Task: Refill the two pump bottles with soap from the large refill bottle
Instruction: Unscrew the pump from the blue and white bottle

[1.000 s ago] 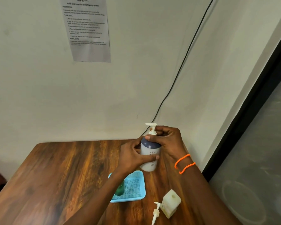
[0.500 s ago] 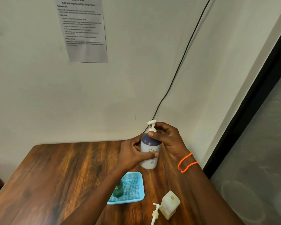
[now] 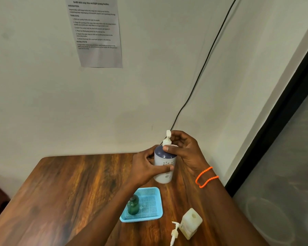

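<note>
Above a wooden counter (image 3: 64,189) by a pale wall, the left hand (image 3: 146,167) wraps the white bottle (image 3: 164,167), the right hand (image 3: 184,150) pinches its pump (image 3: 167,139), with a blue tray (image 3: 150,192) below.

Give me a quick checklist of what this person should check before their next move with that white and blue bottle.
1. Bottle held firmly: ok. The left hand wraps the body of the white and blue bottle, lifted off the table.
2. Grip on the pump: ok. The right hand holds the pump top at the neck.
3. Pump screwed tight or loose: cannot tell.
4. Bottle upright: ok, only slightly tilted.
5. Other bottle ready: not ok. The square bottle stands open, its pump lying beside it.
6. Landing spot: ok. The blue tray has room beside the green bottle.
</note>
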